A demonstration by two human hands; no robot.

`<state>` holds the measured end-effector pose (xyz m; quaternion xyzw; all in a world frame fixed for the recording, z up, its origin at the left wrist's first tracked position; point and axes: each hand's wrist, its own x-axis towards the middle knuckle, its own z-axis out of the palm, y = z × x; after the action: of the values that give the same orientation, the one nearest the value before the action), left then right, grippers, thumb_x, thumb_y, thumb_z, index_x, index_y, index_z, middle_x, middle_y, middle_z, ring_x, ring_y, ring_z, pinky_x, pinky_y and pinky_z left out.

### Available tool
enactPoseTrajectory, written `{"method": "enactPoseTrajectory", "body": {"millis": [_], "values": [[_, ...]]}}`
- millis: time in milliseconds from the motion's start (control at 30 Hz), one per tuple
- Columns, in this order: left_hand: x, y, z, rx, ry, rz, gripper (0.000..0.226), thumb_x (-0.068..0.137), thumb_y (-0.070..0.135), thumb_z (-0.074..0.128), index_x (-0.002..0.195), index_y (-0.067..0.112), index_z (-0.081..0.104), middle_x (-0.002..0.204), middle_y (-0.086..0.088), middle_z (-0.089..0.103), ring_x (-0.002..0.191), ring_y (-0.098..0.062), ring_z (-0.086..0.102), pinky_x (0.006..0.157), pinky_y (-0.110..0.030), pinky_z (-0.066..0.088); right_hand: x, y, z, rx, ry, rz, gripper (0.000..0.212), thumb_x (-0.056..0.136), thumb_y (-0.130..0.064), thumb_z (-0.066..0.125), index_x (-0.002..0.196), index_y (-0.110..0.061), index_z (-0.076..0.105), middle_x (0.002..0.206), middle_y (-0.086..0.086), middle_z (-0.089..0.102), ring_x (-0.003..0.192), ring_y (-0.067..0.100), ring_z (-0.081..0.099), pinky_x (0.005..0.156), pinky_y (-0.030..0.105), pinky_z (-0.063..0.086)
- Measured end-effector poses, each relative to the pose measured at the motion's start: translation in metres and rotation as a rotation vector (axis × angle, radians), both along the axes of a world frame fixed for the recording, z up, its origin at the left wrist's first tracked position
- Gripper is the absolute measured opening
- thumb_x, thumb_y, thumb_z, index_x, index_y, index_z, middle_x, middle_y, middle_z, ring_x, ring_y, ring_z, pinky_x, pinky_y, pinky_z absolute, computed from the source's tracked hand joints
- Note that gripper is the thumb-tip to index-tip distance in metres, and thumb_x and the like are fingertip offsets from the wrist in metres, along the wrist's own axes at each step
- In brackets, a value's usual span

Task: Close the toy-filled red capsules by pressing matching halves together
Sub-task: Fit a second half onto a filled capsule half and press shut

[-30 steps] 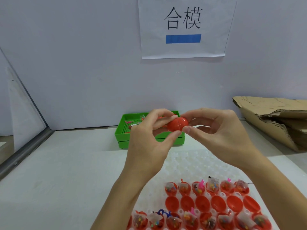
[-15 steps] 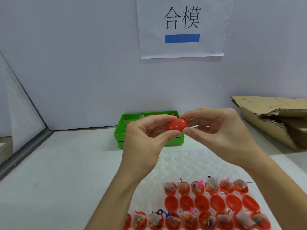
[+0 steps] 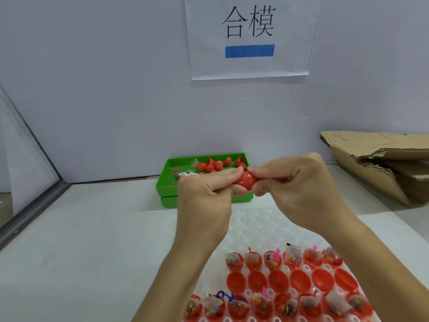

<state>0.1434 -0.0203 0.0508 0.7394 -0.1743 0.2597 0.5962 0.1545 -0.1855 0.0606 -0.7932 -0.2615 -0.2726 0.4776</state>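
Grey metal rail (image 3: 30,213): runs along the left edge of your white worktop (image 3: 81,240).

Green perforated plastic tray (image 3: 171,180): at the back of the worktop against the wall; holds loose red capsule halves (image 3: 218,164) and a few small bagged toys.

Your left hand (image 3: 204,196): raised in front of the tray, fingers and thumb curled round the left end of the round red plastic capsule (image 3: 246,180).

The capsule: held in the air between both hands, above the worktop, its two halves together with the seam showing round the middle.

Your right hand (image 3: 299,189): fingers curled, thumb and forefinger pinching the capsule's right end; forefinger tips of both hands touch above it.

White paper sign (image 3: 250,36): on the wall above, two black characters over a blue bar.

White moulded plastic holder tray (image 3: 262,226): on the worktop below your hands; far wells bare, near rows filled with open red capsule halves, a row with bagged toys (image 3: 251,260), a row of empty halves (image 3: 278,280), another toy row at the frame's bottom edge.

Flattened brown cardboard box (image 3: 380,159): at the right, lying on the worktop.
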Motion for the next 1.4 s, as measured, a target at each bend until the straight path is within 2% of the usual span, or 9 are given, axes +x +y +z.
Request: {"method": "enactPoseTrajectory", "body": {"millis": [100, 200, 433, 667, 833, 933, 1033, 1200, 1400], "values": [[-0.001, -0.002, -0.001, 0.038, -0.054, 0.044, 0.040, 0.083, -0.020, 0.061, 0.107, 0.012, 0.070, 0.089, 0.003, 0.075, 0.067, -0.003, 0.071, 0.078, -0.028, 0.061, 0.001, 0.003, -0.003, -0.020, -0.047, -0.017, 0.024, 0.076, 0.009, 0.075, 0.094, -0.006, 0.079, 0.077, -0.010, 0.075, 0.062, 0.001, 0.070, 0.061, 0.019, 0.058], [-0.001, -0.003, -0.001, 0.065, -0.086, 0.071, 0.038, 0.082, -0.020, 0.060, 0.108, 0.005, 0.071, 0.093, 0.003, 0.074, 0.070, -0.002, 0.071, 0.078, -0.025, 0.060, 0.000, 0.006, -0.004, -0.009, -0.054, -0.038, 0.025, 0.077, 0.010, 0.074, 0.095, -0.008, 0.079, 0.078, -0.007, 0.076, 0.064, 0.001, 0.071, 0.062, 0.024, 0.060], [0.000, 0.006, 0.007, 0.005, 0.035, -0.037, 0.028, 0.079, 0.003, 0.079, 0.102, 0.017, 0.078, 0.093, 0.011, 0.077, 0.091, -0.002, 0.072, 0.084, -0.017, 0.055, -0.002, 0.005, 0.004, 0.104, 0.108, 0.084, 0.045, 0.084, 0.007, 0.072, 0.091, -0.037, 0.075, 0.084, -0.014, 0.077, 0.074, 0.006, 0.075, 0.072, 0.022, 0.060], [0.003, 0.014, 0.010, -0.219, 0.274, -0.260, 0.014, 0.092, 0.011, 0.066, 0.105, 0.015, 0.070, 0.096, -0.003, 0.076, 0.093, -0.017, 0.073, 0.080, -0.028, 0.058, -0.004, 0.005, 0.006, 0.150, 0.273, 0.200, 0.034, 0.091, 0.005, 0.066, 0.114, -0.020, 0.071, 0.093, -0.001, 0.078, 0.087, 0.014, 0.075, 0.074, 0.022, 0.057], [0.003, 0.009, 0.010, -0.321, 0.372, -0.357, 0.026, 0.086, 0.027, 0.063, 0.104, 0.009, 0.069, 0.088, -0.004, 0.075, 0.079, -0.016, 0.072, 0.070, -0.027, 0.058, -0.005, 0.005, 0.007, 0.113, 0.227, 0.111, 0.025, 0.083, -0.003, 0.076, 0.101, -0.019, 0.074, 0.085, 0.002, 0.074, 0.079, 0.015, 0.071, 0.072, 0.029, 0.059], [0.002, 0.009, 0.009, -0.307, 0.351, -0.361, 0.034, 0.082, 0.034, 0.064, 0.105, 0.010, 0.067, 0.082, -0.003, 0.075, 0.073, -0.014, 0.071, 0.067, -0.026, 0.058, -0.004, 0.006, 0.007, 0.109, 0.235, 0.097, 0.018, 0.086, -0.006, 0.074, 0.096, -0.021, 0.075, 0.083, -0.003, 0.075, 0.074, 0.011, 0.070, 0.068, 0.025, 0.056], [0.001, 0.010, 0.007, -0.220, 0.285, -0.391, 0.034, 0.081, 0.028, 0.073, 0.111, 0.014, 0.065, 0.091, -0.006, 0.076, 0.085, -0.019, 0.074, 0.072, -0.031, 0.060, -0.003, 0.005, 0.007, 0.159, 0.264, 0.099, 0.011, 0.091, -0.013, 0.069, 0.098, -0.017, 0.076, 0.076, -0.006, 0.075, 0.068, 0.009, 0.070, 0.064, 0.018, 0.052], [0.001, 0.008, 0.006, -0.110, 0.175, -0.240, 0.035, 0.074, 0.034, 0.073, 0.106, 0.020, 0.069, 0.089, -0.003, 0.075, 0.083, -0.022, 0.071, 0.067, -0.022, 0.057, -0.005, 0.007, 0.008, 0.183, 0.324, 0.139, 0.028, 0.081, -0.040, 0.061, 0.093, -0.020, 0.077, 0.069, -0.002, 0.074, 0.062, 0.007, 0.069, 0.062, 0.016, 0.052], [0.001, 0.008, 0.008, -0.025, 0.103, -0.149, 0.027, 0.075, 0.040, 0.074, 0.099, 0.028, 0.069, 0.091, 0.010, 0.073, 0.085, -0.009, 0.069, 0.076, -0.022, 0.057, -0.004, 0.010, 0.005, 0.215, 0.352, 0.148, 0.015, 0.092, -0.028, 0.063, 0.090, -0.026, 0.077, 0.071, -0.001, 0.075, 0.067, 0.008, 0.071, 0.064, 0.018, 0.055]]}}
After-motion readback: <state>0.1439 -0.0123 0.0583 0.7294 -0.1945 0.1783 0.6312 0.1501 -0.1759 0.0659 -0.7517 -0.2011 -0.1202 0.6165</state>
